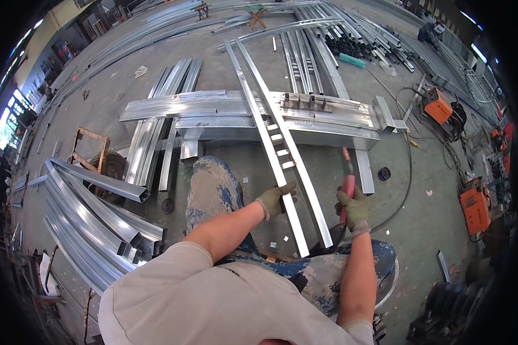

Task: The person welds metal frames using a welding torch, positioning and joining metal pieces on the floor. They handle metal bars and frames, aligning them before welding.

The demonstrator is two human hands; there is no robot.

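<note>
A long, ladder-like frame of two shiny square metal tubes slants away from me, with several short cross pieces between the rails. My left hand, in an olive glove, is closed around the left rail near its close end. In my gloved right hand is a welding torch with a red handle and a copper-coloured tip. The torch points up and away, to the right of the frame and apart from it. Beyond my knees, the frame rests across a low stack of metal profiles.
Bundled metal channels lie at my left, beside a rusty stand. Two orange welding machines stand on the right, with a cable along the floor. Loose tubes pile up at the back.
</note>
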